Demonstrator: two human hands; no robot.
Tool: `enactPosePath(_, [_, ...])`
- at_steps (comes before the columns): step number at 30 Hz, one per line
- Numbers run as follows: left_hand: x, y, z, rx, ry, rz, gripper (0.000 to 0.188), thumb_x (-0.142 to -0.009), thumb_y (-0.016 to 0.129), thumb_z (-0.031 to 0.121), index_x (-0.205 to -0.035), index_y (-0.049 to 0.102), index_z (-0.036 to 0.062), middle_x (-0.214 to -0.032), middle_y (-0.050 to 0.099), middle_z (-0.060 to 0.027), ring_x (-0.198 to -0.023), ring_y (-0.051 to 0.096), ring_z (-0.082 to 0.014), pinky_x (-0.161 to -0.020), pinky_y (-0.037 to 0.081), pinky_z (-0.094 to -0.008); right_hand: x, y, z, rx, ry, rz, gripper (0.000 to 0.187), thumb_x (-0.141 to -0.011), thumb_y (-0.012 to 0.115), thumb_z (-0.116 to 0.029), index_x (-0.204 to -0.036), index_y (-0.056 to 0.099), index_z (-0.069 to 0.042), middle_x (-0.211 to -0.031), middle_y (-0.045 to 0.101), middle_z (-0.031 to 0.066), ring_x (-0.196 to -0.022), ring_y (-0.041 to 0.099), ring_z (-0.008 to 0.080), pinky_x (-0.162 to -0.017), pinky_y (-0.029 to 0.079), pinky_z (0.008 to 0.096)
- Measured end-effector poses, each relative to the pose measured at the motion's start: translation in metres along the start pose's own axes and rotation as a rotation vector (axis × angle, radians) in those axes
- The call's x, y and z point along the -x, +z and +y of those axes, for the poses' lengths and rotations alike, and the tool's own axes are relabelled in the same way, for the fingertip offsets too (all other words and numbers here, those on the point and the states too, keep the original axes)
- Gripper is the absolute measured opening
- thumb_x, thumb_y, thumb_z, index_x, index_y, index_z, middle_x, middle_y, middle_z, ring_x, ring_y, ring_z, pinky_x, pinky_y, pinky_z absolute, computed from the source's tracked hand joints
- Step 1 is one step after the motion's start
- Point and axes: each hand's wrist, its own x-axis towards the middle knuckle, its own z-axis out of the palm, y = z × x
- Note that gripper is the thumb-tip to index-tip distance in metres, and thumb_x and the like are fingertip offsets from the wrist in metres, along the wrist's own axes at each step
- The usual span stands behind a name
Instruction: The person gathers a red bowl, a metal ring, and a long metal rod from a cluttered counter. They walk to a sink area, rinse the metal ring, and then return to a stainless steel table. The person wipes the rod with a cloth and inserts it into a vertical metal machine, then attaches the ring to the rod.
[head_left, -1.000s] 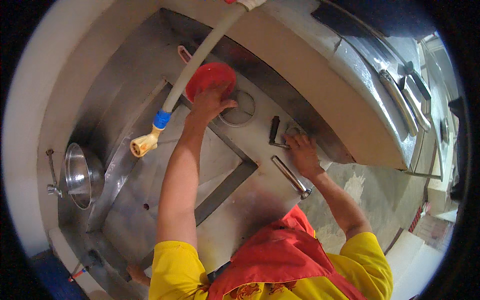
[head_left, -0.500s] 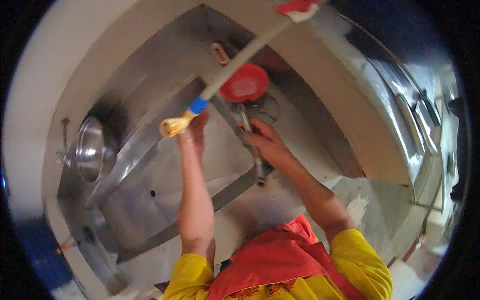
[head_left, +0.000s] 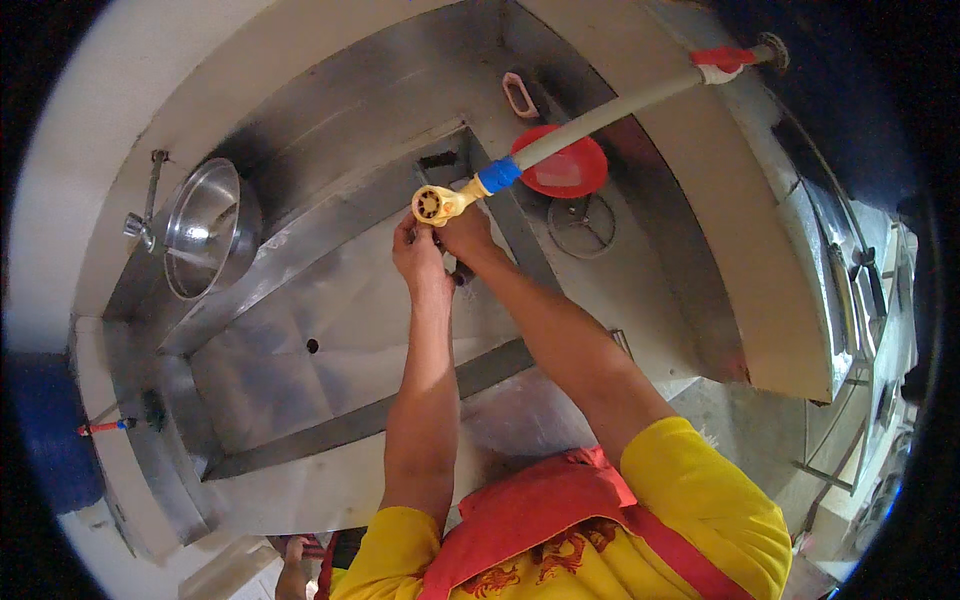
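Both hands meet beneath a yellow spout point(head_left: 440, 204) at the end of a grey pipe with a blue joint. My left hand point(head_left: 418, 256) has its fingers bent and pinched; whatever is between them cannot be made out. Close against it, my right hand point(head_left: 465, 236) is closed and partly covered by the spout. Below the right hand pokes the dark end of a metal utensil point(head_left: 459, 273); most of its length is hidden by the hands. Under them lies the metal bottom of a wide sink basin point(head_left: 330, 290).
A steel bowl point(head_left: 208, 228) leans below a wall tap point(head_left: 141, 230) at left. A red plastic bowl point(head_left: 570, 165), a round wire piece point(head_left: 582, 226) and a pinkish oblong dish point(head_left: 519, 95) sit on the far right ledge. A metal rack point(head_left: 850, 430) stands far right.
My right hand has moved left with the metal utensil, from beside the red bowl to beneath the spout, next to my left hand. The whole view has shifted and become sharper.
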Motion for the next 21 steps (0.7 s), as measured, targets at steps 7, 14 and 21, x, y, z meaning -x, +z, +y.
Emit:
enactPosePath(7, [-0.007, 0.001, -0.006, 0.206, -0.155, -0.231, 0.037, -0.097, 0.063, 0.023, -0.128, 0.055, 0.0037, -0.113, 0.067, -0.0095, -0.098, 0.066, -0.0206, -0.087, 0.053, -0.0364, -0.027, 0.006, 0.014, -0.047, -0.292, 0.403, 0.04, -0.084, 0.071, -0.039, -0.104, 0.059, -0.007, -0.093, 0.068, 0.0156, -0.089, 0.066, 0.0392, -0.073, 0.052, 0.0483])
enactPosePath(14, [-0.05, 0.005, -0.03, 0.08, -0.222, -0.408, 0.044, -0.098, 0.059, 0.045, -0.124, 0.059, 0.0085, -0.117, 0.065, -0.0079, -0.103, 0.064, -0.0221, -0.085, 0.054, -0.0385, 0.04, -0.02, -0.009, 0.051, -0.302, 0.114, 0.029, -0.087, 0.055, -0.012, -0.113, 0.063, -0.003, -0.114, 0.063, 0.0188, -0.104, 0.062, 0.0385, -0.089, 0.049, 0.0517])
enactPosePath(21, [-0.053, 0.035, -0.022, 0.074, -0.427, -0.273, 0.018, -0.096, 0.066, 0.03, -0.088, 0.057, 0.017, -0.072, 0.052, 0.0017, -0.062, 0.052, -0.0156, -0.056, 0.046, -0.0341, 0.183, -0.065, 0.076, 0.102, -0.402, 0.097, 0.045, -0.088, 0.06, -0.006, -0.132, 0.055, 0.0, -0.128, 0.056, 0.0194, -0.125, 0.051, 0.0374, -0.107, 0.042, 0.044])
